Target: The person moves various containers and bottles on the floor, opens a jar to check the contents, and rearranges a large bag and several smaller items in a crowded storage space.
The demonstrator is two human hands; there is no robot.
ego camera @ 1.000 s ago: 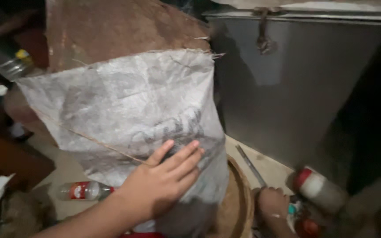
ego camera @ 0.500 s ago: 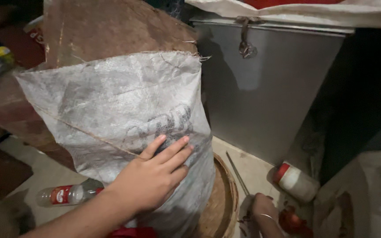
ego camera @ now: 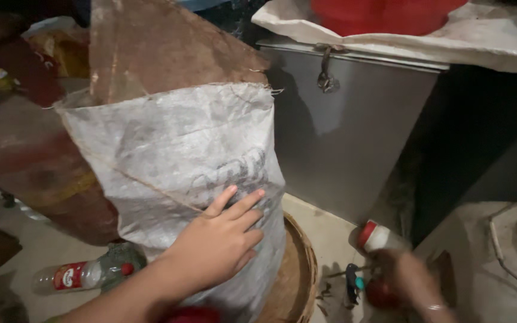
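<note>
Woven grey sack [ego camera: 175, 161] is steadied under my flat, open left hand [ego camera: 219, 242], while my blurred right hand [ego camera: 405, 281], at four o'clock, reaches among small tools [ego camera: 354, 281], its grip unreadable; next I judge calls for a firm pick.

The left hand [ego camera: 219, 242] lies flat, fingers spread, against the grey woven sack [ego camera: 181, 161], which stands on a round woven basket [ego camera: 297, 275], while the blurred right hand [ego camera: 405, 278] reaches low beside a red-capped white bottle [ego camera: 378, 236].

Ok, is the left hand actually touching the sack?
Touching. The head view shows the left hand pressed flat on the front of the sack, with its spread fingers lying against the woven fabric and no gap showing.
</note>
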